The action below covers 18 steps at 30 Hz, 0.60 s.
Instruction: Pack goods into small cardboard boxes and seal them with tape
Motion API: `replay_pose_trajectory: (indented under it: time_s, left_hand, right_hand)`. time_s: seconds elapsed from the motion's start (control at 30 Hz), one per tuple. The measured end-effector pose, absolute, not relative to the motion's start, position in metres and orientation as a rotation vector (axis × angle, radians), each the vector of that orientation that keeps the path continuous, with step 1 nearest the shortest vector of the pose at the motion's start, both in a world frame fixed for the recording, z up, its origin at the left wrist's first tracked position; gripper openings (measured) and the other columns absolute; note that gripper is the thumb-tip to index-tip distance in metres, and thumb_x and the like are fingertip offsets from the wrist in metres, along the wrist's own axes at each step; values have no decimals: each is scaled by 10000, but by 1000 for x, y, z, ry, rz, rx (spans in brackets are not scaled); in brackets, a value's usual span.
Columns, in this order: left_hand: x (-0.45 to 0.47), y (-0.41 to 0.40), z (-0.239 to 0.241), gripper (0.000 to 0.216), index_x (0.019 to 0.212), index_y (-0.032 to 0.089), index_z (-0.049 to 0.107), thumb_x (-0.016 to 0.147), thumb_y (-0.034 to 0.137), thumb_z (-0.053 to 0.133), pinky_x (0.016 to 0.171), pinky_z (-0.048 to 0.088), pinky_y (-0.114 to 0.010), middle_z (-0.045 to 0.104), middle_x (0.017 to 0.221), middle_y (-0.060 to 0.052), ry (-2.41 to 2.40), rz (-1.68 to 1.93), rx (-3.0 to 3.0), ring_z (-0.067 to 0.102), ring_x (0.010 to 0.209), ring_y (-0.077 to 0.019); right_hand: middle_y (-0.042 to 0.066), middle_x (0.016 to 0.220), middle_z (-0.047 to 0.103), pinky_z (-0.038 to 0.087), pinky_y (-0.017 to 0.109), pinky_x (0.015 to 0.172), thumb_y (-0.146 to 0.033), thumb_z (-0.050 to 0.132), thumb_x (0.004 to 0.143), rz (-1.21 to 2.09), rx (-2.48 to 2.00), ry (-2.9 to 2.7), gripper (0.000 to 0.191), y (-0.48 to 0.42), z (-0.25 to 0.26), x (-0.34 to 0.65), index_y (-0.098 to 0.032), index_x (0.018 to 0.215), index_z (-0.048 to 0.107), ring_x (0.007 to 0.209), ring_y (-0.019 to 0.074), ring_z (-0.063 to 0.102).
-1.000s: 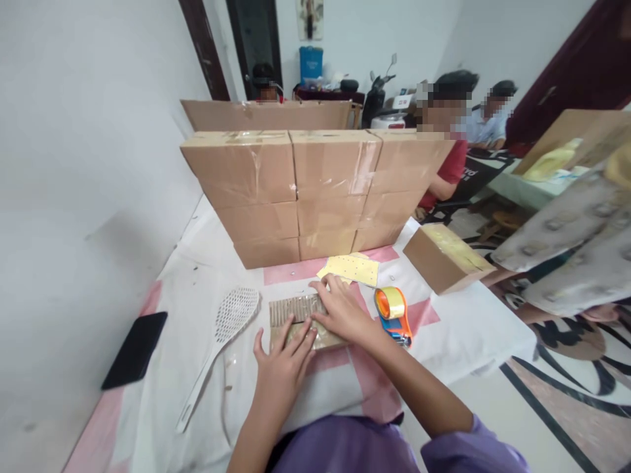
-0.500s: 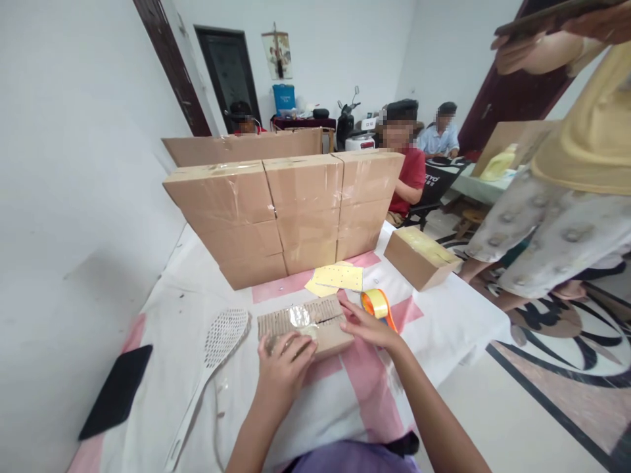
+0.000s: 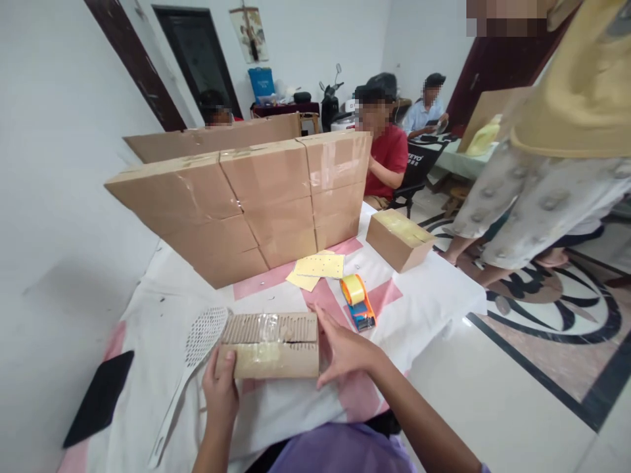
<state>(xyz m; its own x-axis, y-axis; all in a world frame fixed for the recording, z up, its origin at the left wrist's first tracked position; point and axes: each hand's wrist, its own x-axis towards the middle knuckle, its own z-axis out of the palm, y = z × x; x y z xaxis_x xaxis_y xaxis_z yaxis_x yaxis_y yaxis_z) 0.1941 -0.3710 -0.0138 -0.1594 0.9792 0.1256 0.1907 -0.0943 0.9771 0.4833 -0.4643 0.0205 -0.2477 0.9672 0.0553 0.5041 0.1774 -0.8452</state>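
Note:
A small cardboard box (image 3: 276, 361) lies on the table in front of me, its top partly bare ridged corrugation with clear tape across the middle. My left hand (image 3: 221, 384) grips its left end, thumb on the top face. At the right end my right hand (image 3: 345, 348) is open, thumb and fingers spread around the corner; whether it touches the box I cannot tell. Just beyond that hand is an orange and blue tape dispenser (image 3: 359, 302) with a yellowish roll. Yellow dotted paper sheets (image 3: 319, 266) lie behind the box.
A wall of taped cardboard boxes (image 3: 266, 203) stands across the back. Another closed box (image 3: 399, 240) sits at the right edge. On the left are a white slotted skimmer (image 3: 204, 335) and a black flat item (image 3: 101, 397). A person (image 3: 557, 131) stands at right; others sit behind.
The small box has come nearer and been turned. My left hand has shifted from its front top to its left end; my right hand has spread wider at the right end. The view has swung right.

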Motion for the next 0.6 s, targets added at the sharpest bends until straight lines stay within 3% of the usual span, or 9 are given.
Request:
replay_pose_trajectory:
  time_s: [0.1,0.2,0.33,0.47,0.6]
  left_hand:
    - [219,-373,7,572,1146,157,665,800,613,660,947,541,-449,703,1110,-116,1325,1339,1385,653,1089,-332]
    - [287,-380,42,600,1187,189,653,816,660,624,874,569,-392,709,1116,-94,995,1289,1399,678,1028,-298]
    - [408,-401,88,696,1174,198,665,766,760,633,1018,501,-440,684,1236,-144,377,1036,1576,611,1215,-331]
    - [479,-423,96,248,853,213,684,902,453,652,1100,405,-482,658,1313,-119,274,929,1723,574,1269,-283]
    - [476,-421,72,221,740,207,664,908,350,642,1050,434,-462,681,1229,-107,404,924,1742,600,1204,-270]
  right_hand:
    - [246,1653,111,271,517,1211,-505,923,511,794,-1412,-1789,1551,-499,40,492,-184,1593,-141,1541,397,140]
    - [188,1577,285,343,536,1168,-484,880,549,535,-1422,-1518,1355,-558,63,520,-255,1581,32,1458,418,329]
    - [171,1509,354,355,623,1126,-560,809,566,-68,-1635,-1029,1194,-648,72,581,-311,1553,185,1380,450,401]
    - [198,1475,386,437,622,1032,-617,801,558,-326,-1816,-621,1133,-698,44,645,-303,1510,274,1368,452,410]
    - [238,1472,347,597,451,658,-503,870,501,-178,-1903,-536,1233,-683,8,695,-236,1514,221,1299,439,452]
